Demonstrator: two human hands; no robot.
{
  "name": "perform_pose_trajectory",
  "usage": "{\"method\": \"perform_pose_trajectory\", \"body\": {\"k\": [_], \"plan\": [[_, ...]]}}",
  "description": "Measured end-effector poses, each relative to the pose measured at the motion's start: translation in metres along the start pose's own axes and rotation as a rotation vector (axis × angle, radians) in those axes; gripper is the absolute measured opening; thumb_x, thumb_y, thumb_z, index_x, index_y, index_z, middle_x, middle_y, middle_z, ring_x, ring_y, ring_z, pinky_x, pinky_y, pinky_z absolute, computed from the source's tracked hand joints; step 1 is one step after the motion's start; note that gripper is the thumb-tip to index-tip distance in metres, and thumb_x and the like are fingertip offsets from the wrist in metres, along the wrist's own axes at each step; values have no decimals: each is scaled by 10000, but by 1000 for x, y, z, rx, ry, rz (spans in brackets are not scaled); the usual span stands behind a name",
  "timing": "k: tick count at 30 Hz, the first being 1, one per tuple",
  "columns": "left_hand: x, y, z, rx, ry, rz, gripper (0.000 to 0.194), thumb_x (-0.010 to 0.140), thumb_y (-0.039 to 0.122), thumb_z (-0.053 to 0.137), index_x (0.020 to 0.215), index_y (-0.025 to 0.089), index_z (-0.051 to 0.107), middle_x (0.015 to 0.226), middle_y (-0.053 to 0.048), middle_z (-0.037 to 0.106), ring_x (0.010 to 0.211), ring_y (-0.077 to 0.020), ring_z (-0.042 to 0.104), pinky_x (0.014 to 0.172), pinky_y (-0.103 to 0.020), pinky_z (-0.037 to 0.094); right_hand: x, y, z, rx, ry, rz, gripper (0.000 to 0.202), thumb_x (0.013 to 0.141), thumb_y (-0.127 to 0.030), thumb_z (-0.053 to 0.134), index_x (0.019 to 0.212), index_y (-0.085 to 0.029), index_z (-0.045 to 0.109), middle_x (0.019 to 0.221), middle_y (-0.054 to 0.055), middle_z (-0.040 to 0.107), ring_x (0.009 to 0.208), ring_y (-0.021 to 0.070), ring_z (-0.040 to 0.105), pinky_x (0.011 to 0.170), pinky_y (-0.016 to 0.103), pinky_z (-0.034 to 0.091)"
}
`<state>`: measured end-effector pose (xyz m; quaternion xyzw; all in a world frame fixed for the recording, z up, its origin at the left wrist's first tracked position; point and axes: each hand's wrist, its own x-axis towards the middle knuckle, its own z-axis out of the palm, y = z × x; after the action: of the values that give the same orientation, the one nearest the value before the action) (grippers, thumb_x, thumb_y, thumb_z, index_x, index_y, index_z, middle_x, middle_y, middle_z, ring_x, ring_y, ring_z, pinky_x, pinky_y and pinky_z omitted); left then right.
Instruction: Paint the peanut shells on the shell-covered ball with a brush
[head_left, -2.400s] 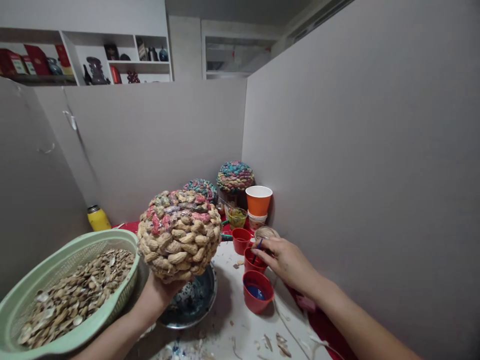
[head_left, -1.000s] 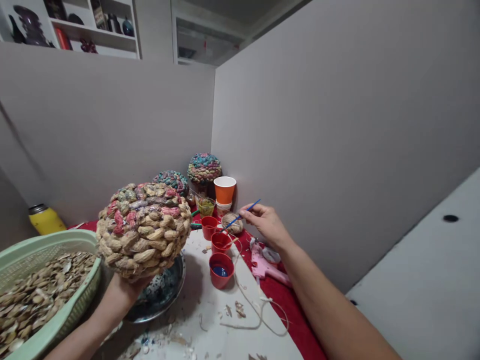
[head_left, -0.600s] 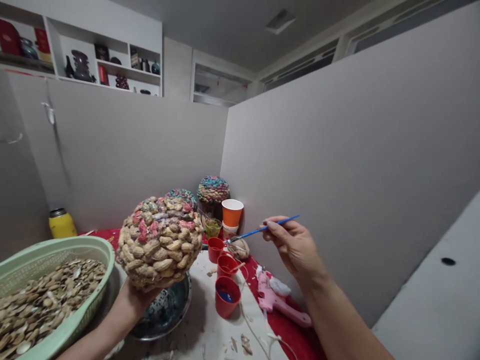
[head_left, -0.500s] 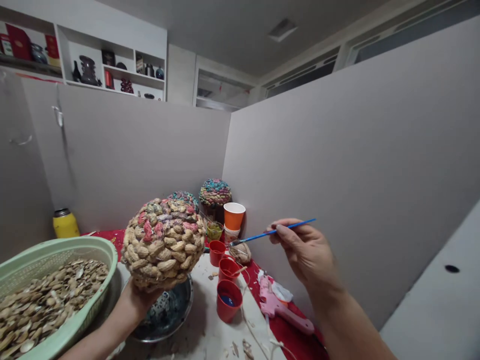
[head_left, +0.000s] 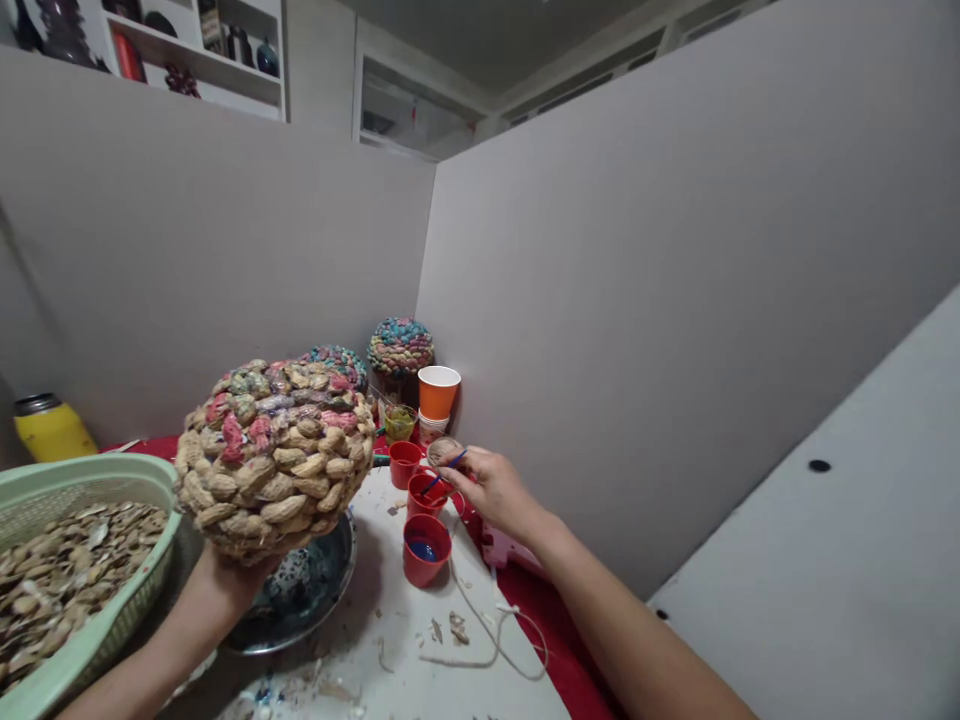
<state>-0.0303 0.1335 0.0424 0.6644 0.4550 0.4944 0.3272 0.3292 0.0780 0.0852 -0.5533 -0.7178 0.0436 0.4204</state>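
My left hand (head_left: pixel 238 562) holds up a dome covered in peanut shells (head_left: pixel 277 465) from beneath, its fingers mostly hidden. Patches of pink, purple and green paint colour the upper shells; the lower ones are bare. In my right hand (head_left: pixel 487 485) a thin blue paintbrush (head_left: pixel 444 472) is pinched, its tip down inside the middle red cup (head_left: pixel 424 494). Nearer me stands a red cup with blue liquid (head_left: pixel 426 552), and farther back another red cup (head_left: pixel 405 464). A metal bowl (head_left: pixel 330 590) with dark stains sits under the dome.
At left a green basket (head_left: pixel 154 590) is full of shell pieces, with a yellow bottle (head_left: pixel 54 432) behind it. Painted shell domes (head_left: pixel 401 347), an orange paper cup (head_left: pixel 438 394) and grey partitions stand at the back. White cord (head_left: pixel 480 663) and shell scraps lie on the table.
My right hand has moved left and down, bringing the brush from the air into the middle red cup. The view has turned right and down; the dome stays in my left hand.
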Motion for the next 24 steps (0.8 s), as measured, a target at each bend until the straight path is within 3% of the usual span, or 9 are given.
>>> {"method": "perform_pose_trajectory", "body": {"k": [4,9,11,16,20,24], "plan": [[-3,5,-3,54,-20,15,658,617,687,823,1112,255,780,1077,-103,848,1316,-433,633,1228,-571,343,-5,3,7,-91,-55,-26,134,951,-253,634,963,-240,768,1002,96,798,940,253,732,881,398,548],[-3,4,-1,63,-11,4,572,654,609,813,1112,270,773,1116,-94,837,1335,-432,618,1251,-593,272,-10,1,9,-125,-102,-20,131,966,-249,635,980,-240,765,976,83,790,888,230,733,837,366,557],[-1,-1,0,42,17,-9,661,562,653,832,1099,272,772,1091,-106,838,1310,-476,624,1215,-644,325,-10,1,8,-113,-120,-6,127,962,-240,638,969,-240,765,973,72,795,878,220,739,827,353,562],[3,-13,-1,-48,14,-17,641,539,629,867,1074,286,776,1068,-85,845,1210,-442,697,1168,-586,424,-10,6,9,-78,-117,56,135,944,-211,637,935,-229,770,983,74,808,889,223,747,828,352,563],[0,-9,0,-67,-3,-17,647,572,611,872,1123,291,766,1070,-80,848,1172,-430,722,1109,-581,501,-10,8,12,-31,-110,91,128,920,-261,660,914,-241,786,954,69,806,873,231,741,830,363,560],[-4,2,-1,-53,13,-24,677,562,566,902,1152,266,760,1071,-99,849,1201,-434,710,1090,-570,530,-9,9,16,95,-97,128,202,913,-359,644,875,-224,788,833,50,800,754,206,726,720,322,569]]}}
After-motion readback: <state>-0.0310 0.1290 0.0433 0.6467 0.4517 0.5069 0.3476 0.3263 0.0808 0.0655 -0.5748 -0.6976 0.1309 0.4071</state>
